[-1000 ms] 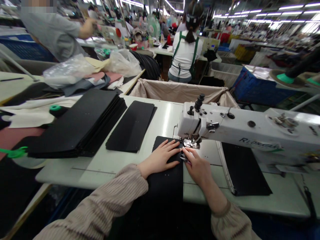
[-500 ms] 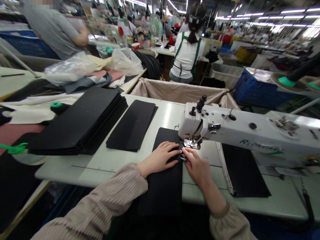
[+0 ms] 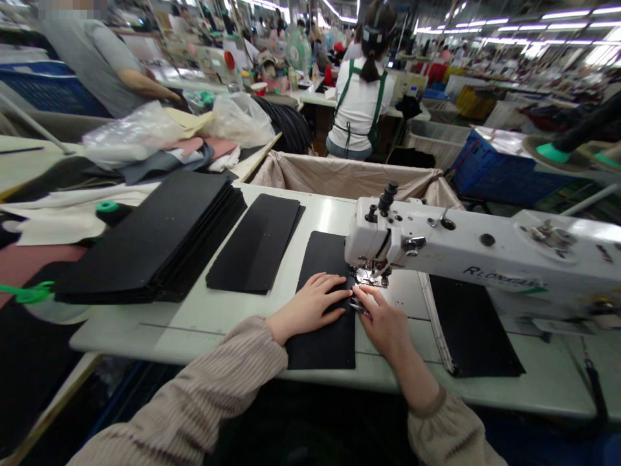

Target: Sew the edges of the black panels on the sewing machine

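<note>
Black panel slid forward beneath left grip.

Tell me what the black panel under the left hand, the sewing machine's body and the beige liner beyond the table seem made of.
Black panel: leather or a synthetic lookalike, perhaps; smooth, low sheen, lying flat with crisp edges.
Sewing machine body: probably painted metal; glossy white, with bright highlights.
Beige liner: most likely thin fabric; slight sheen, with drooping folds and creases.
</note>
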`<control>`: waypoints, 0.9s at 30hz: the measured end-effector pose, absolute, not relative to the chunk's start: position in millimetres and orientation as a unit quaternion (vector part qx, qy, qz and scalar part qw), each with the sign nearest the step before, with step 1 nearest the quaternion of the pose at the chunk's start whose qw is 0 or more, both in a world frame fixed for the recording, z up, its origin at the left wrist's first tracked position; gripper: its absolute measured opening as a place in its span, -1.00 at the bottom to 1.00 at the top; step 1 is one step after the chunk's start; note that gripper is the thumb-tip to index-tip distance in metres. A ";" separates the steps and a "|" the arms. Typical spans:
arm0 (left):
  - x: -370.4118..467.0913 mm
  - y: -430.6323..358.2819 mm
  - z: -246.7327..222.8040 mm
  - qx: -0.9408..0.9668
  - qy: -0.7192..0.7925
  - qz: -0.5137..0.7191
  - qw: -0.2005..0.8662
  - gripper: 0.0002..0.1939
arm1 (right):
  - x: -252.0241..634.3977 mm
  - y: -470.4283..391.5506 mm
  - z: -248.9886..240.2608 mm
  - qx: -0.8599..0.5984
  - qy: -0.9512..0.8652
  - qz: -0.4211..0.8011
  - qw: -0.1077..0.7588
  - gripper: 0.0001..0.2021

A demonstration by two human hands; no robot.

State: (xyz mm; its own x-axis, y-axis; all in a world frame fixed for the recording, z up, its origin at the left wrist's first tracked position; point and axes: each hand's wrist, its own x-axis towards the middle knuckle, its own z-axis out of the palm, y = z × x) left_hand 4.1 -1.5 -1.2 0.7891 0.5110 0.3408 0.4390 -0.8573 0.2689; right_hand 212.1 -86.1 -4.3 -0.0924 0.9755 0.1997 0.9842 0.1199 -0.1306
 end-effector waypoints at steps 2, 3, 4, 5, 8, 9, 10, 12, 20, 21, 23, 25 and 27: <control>4.0 -1.7 -1.3 0.942 0.253 0.204 0.088 -0.60 | 212.0 -86.3 -4.1 -0.662 -0.740 -0.017 0.120 -0.49; 3.8 -1.8 -1.3 0.942 0.254 0.203 0.087 -0.59 | 211.9 -86.4 -4.0 -0.662 -0.740 -0.016 0.120 -0.49; 3.7 -1.8 -1.3 0.942 0.255 0.202 0.087 -0.59 | 211.9 -86.4 -3.9 -0.662 -0.740 -0.015 0.121 -0.49; 3.6 -1.7 -1.2 0.942 0.255 0.201 0.086 -0.59 | 211.9 -86.5 -3.9 -0.662 -0.739 -0.014 0.122 -0.49; 3.2 -1.5 -0.5 0.943 0.256 0.198 0.084 -0.59 | 212.2 -86.3 -4.1 -0.663 -0.738 -0.016 0.125 -0.50; 3.0 -1.4 -0.3 0.942 0.256 0.198 0.085 -0.60 | 212.5 -86.2 -4.3 -0.662 -0.739 -0.016 0.125 -0.50; 2.9 -1.3 -0.1 0.942 0.256 0.199 0.086 -0.60 | 212.7 -86.1 -4.5 -0.661 -0.740 -0.016 0.125 -0.49; 2.7 -1.1 0.1 0.941 0.256 0.201 0.087 -0.60 | 213.1 -85.9 -4.8 -0.660 -0.741 -0.016 0.124 -0.49; 3.9 -0.2 -4.1 0.934 0.261 0.223 0.095 -0.63 | 213.2 -86.1 -4.9 -0.661 -0.741 -0.022 0.115 -0.49; 4.2 0.0 -4.7 0.934 0.262 0.226 0.094 -0.63 | 213.2 -86.1 -4.9 -0.661 -0.741 -0.022 0.115 -0.49; 4.5 0.5 -5.6 0.933 0.264 0.227 0.089 -0.65 | 213.1 -86.1 -5.2 -0.661 -0.741 -0.022 0.115 -0.49; 4.6 0.8 -5.8 0.933 0.267 0.228 0.086 -0.65 | 213.0 -86.1 -5.7 -0.661 -0.741 -0.023 0.117 -0.49; 4.6 0.7 -5.5 0.932 0.268 0.229 0.086 -0.65 | 212.8 -86.1 -6.0 -0.662 -0.740 -0.024 0.118 -0.49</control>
